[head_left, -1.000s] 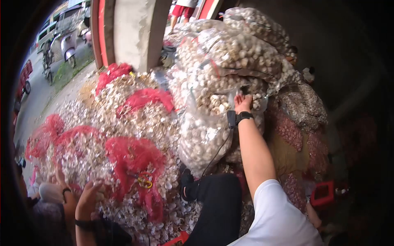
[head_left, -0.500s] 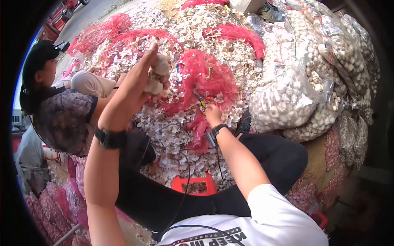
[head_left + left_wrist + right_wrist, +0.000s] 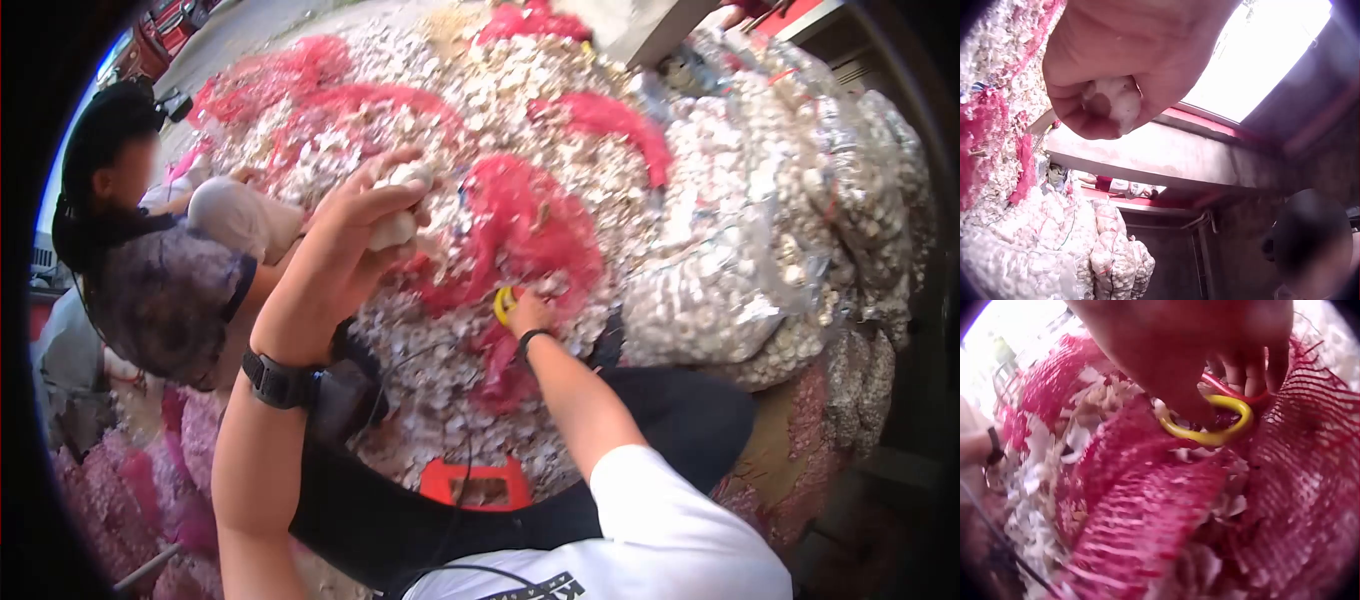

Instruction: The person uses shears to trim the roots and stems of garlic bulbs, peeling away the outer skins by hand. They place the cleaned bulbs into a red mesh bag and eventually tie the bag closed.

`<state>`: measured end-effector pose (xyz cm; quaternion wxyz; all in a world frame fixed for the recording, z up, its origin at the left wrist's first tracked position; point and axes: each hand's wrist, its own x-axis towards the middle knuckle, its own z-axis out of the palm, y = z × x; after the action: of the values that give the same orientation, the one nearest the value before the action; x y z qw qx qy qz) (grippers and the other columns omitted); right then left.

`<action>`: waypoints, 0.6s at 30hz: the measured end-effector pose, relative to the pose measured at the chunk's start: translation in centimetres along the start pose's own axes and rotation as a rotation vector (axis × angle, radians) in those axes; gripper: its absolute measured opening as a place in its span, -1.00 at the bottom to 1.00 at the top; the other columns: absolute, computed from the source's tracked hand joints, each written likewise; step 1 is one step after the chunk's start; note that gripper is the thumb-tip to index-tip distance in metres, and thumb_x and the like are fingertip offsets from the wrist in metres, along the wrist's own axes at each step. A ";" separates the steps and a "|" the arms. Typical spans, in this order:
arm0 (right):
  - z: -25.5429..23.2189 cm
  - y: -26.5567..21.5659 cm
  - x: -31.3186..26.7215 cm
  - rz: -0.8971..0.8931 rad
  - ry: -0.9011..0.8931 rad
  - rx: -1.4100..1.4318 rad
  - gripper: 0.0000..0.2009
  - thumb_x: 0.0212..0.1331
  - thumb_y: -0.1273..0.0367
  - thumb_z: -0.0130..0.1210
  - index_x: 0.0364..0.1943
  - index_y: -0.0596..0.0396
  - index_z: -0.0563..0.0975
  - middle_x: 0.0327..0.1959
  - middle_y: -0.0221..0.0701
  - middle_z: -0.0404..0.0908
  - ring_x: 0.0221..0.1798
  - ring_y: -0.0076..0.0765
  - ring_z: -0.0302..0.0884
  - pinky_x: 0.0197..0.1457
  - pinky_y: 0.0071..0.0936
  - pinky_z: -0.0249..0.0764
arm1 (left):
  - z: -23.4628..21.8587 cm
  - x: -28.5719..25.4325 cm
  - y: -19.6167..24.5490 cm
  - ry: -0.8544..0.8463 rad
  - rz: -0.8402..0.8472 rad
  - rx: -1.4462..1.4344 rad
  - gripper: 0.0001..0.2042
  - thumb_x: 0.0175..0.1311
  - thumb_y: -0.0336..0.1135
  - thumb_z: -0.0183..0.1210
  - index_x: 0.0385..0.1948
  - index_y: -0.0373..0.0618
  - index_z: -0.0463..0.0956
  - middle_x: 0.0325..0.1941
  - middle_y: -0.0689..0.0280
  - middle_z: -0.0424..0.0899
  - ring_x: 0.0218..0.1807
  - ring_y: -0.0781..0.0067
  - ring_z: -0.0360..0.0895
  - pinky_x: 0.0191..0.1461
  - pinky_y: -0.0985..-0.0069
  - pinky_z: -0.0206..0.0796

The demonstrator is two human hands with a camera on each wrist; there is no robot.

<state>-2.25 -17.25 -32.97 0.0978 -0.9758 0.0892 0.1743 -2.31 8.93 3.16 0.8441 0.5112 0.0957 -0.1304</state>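
Observation:
Raised at centre-left in the head view, my left hand (image 3: 335,240) grips pale garlic bulbs (image 3: 394,231); its curled fingers partly cover a bulb (image 3: 1121,103) in the left wrist view. My right hand (image 3: 531,314) is low over a red mesh net (image 3: 540,225), at scissors with a yellow loop (image 3: 503,305). Close up, the thumb of my right hand (image 3: 1191,350) reaches into the yellow handle loop (image 3: 1213,436), and its other fingers curl by the red handle (image 3: 1225,387). The scissors' blades are hidden. Red netting (image 3: 1147,531) and papery skins lie beneath.
Clear bags of garlic (image 3: 690,310) are piled at the right. Loose skins (image 3: 420,380) spread across the ground, with more red nets among them. A person in a black cap (image 3: 110,120) sits at the left. A red plastic stool (image 3: 440,482) is between my legs.
My right hand has come from the garlic bags down to the scissors and now takes hold of them. My left hand has risen into central view with garlic; the view has swung toward the skins.

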 end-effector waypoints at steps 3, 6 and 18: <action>-0.2 -0.5 1.0 -0.009 -0.128 0.342 -0.58 0.21 0.01 0.07 -0.25 0.14 0.56 -0.35 -0.12 0.70 -0.29 0.01 0.69 -0.21 -0.09 0.54 | 1.9 0.1 0.9 0.009 -0.021 -0.039 -0.65 0.41 -0.09 0.04 0.07 -0.10 0.39 -0.16 0.23 0.64 -0.39 0.56 0.53 -0.47 0.64 0.36; -11.1 -4.5 -3.5 0.147 -0.438 1.017 -0.73 0.31 0.27 0.07 -0.25 0.27 0.57 -0.49 -0.29 0.64 -0.40 -0.35 0.66 -0.51 -0.43 0.51 | 1.4 1.1 0.1 -0.004 -0.112 -0.108 -0.55 0.46 0.13 -0.14 0.00 -0.08 0.41 -0.22 0.21 0.66 -0.45 0.48 0.53 -0.49 0.57 0.39; -35.8 -7.7 -12.9 -0.538 -0.232 1.497 -0.54 0.26 0.51 0.09 0.17 0.24 0.16 -0.34 -0.31 0.56 -0.45 -0.45 0.52 -0.35 -0.49 0.52 | 1.7 1.0 -2.0 -0.025 -0.069 -0.214 -0.58 0.45 0.05 -0.05 0.01 -0.15 0.43 -0.17 0.19 0.65 -0.39 0.49 0.56 -0.51 0.61 0.39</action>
<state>-1.00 -15.99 5.85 0.7735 -0.6148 -0.0667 0.1390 -1.93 6.41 2.01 0.8900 0.4129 0.1162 -0.1546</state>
